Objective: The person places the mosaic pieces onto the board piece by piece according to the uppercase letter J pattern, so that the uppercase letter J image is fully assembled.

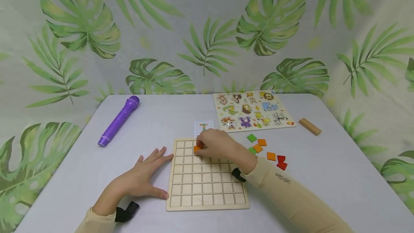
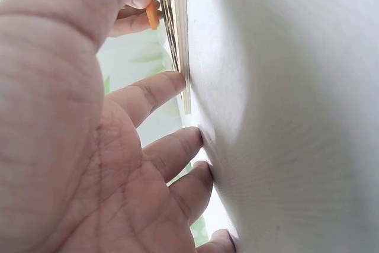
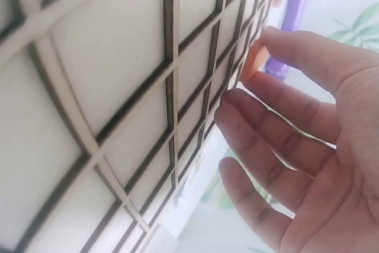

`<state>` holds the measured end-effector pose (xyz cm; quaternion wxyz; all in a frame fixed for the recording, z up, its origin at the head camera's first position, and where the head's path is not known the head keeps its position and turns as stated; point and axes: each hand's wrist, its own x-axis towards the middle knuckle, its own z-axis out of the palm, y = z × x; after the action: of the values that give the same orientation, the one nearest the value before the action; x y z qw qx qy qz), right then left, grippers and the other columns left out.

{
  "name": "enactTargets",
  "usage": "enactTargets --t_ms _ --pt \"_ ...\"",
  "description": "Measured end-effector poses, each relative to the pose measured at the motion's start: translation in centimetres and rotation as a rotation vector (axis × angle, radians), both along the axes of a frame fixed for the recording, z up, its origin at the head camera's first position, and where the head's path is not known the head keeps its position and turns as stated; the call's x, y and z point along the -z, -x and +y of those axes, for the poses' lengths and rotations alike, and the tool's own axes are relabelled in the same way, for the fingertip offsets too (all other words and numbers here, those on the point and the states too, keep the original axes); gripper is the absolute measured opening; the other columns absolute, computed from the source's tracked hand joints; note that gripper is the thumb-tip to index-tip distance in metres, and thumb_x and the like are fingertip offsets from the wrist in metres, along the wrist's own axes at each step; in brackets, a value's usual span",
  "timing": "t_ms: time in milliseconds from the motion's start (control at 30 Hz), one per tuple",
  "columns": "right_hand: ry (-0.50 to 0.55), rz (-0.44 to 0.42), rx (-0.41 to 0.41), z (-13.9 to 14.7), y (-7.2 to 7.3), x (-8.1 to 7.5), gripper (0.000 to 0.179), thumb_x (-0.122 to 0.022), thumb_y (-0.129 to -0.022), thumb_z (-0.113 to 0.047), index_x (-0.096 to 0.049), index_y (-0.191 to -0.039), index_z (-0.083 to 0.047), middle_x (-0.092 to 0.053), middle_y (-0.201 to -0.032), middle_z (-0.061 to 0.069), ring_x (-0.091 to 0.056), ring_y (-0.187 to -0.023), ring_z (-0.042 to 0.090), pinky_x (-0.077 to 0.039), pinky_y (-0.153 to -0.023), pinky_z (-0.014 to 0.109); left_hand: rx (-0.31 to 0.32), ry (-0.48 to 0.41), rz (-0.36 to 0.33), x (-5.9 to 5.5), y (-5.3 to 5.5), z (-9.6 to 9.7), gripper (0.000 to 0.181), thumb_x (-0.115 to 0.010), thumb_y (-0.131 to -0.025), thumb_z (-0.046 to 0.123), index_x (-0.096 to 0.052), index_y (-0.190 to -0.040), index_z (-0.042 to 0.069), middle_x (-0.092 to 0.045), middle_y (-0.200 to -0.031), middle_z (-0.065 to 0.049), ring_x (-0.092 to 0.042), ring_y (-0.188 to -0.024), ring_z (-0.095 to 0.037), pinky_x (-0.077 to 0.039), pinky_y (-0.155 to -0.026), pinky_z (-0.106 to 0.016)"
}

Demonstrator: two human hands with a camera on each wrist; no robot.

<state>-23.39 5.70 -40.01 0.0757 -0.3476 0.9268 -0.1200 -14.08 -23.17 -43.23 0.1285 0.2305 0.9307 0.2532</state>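
Note:
A wooden grid board (image 1: 197,179) with square recesses lies on the white table. Over its upper part, my right hand (image 1: 216,142) pinches an orange square tile (image 1: 197,149) between thumb and forefinger. In the right wrist view that orange tile (image 3: 254,60) stands tilted, close over the grid. My left hand (image 1: 142,175) rests on the table with fingers spread, its thumb and forefinger at the board's left edge. Beyond the board lies a small printed pattern card (image 1: 202,127), partly covered by the right hand.
Loose green tiles (image 1: 252,138), orange tiles (image 1: 271,156) and red pieces (image 1: 281,165) lie right of the board. An animal puzzle board (image 1: 239,109) sits at the back, a wooden block (image 1: 309,126) to its right. A purple toy microphone (image 1: 118,121) lies at the back left.

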Motion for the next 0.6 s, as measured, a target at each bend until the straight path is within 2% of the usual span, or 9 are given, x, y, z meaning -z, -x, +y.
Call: enactTargets --t_ms 233,433,600 --pt "-0.017 0.024 0.005 -0.44 -0.18 0.12 0.022 -0.079 -0.100 -0.034 -0.079 -0.099 -0.012 -0.074 -0.093 0.002 -0.058 -0.075 0.012 -0.050 -0.064 0.028 -0.002 -0.004 -0.013 0.02 -0.05 -0.01 0.121 -0.092 -0.071 0.065 -0.037 -0.168 0.018 -0.020 -0.179 -0.020 -0.014 -0.164 -0.053 -0.007 -0.120 -0.088" --pt "-0.030 0.049 -0.001 -0.47 -0.23 0.25 0.022 -0.080 -0.099 -0.034 -0.078 -0.095 -0.013 -0.070 -0.092 0.000 -0.055 -0.075 0.011 -0.047 -0.062 0.026 0.002 -0.007 -0.008 -0.06 -0.09 -0.04 0.121 -0.092 -0.071 0.065 -0.037 -0.168 0.018 -0.021 -0.179 -0.021 -0.014 -0.164 -0.054 -0.007 -0.119 -0.088" --pt "-0.026 0.041 0.000 -0.47 -0.08 0.31 0.023 -0.082 -0.098 -0.035 -0.080 -0.101 -0.012 -0.074 -0.094 0.001 -0.059 -0.075 0.010 -0.051 -0.063 0.027 -0.001 -0.004 -0.006 -0.08 -0.12 -0.04 0.121 -0.092 -0.071 0.065 -0.037 -0.168 0.018 -0.021 -0.179 -0.021 -0.014 -0.164 -0.054 -0.008 -0.120 -0.088"
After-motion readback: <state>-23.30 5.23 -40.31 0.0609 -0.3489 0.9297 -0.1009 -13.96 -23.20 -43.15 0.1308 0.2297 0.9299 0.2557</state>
